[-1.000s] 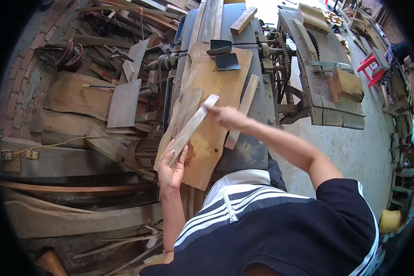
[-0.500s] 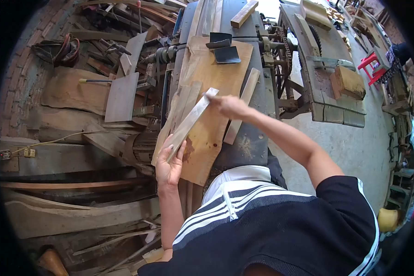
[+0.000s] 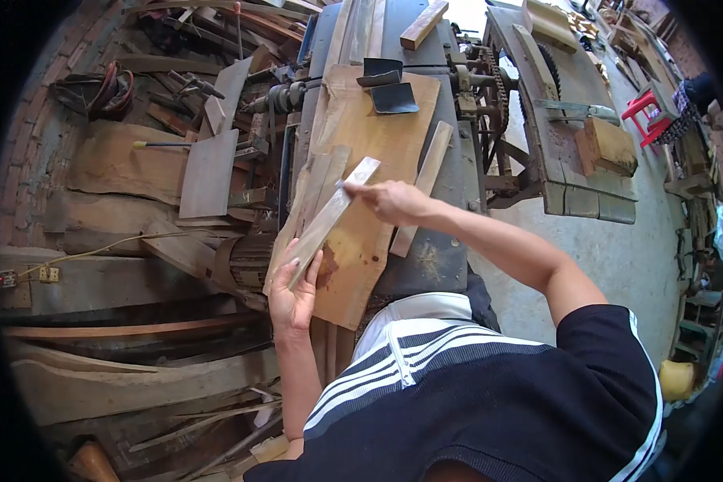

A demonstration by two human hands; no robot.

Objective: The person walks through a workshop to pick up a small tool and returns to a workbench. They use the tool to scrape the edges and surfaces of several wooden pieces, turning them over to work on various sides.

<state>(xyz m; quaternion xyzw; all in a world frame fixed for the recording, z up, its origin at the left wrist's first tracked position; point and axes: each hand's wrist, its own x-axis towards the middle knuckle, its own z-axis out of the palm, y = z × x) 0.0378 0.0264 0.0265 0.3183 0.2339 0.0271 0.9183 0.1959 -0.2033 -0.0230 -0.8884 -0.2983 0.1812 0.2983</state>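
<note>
Head camera looks down on a cluttered woodworking bench. We see a wide brown board [image 3: 381, 132] lying on the machine table [image 3: 446, 257], directly beneath the hands. Two dark metal pieces [image 3: 387, 87] rest on the board's far end, well beyond the fingertips. A second loose slat [image 3: 427, 170] lies on the table just past the right hand's knuckles. A ribbed motor [image 3: 247, 263] sits just outside the left hand's thumb, and a flat grey panel [image 3: 210, 173] leans farther out on that side. Off beyond the right forearm are a wood block [image 3: 610, 146] on another bench and a red stool [image 3: 645, 112]. Nothing comes between the camera and the hands.

We hold a pale wooden strip [image 3: 329, 218] above the board. Its near end lies in the left hand [image 3: 292, 296], whose fingers are curled up around it, the thumb on one edge and the other fingertips on the opposite edge. The right hand [image 3: 394, 201] meets the strip close to its far end. Those fingers are bunched together, with their tips on the strip's upper face. Whether they pinch the strip or only press on it, we cannot tell. A short length of the strip sticks out past the right fingertips.

The strip's long axis runs from the left palm, near our body, away towards the right fingertips. It lies roughly along the length of the board beneath it.
</note>
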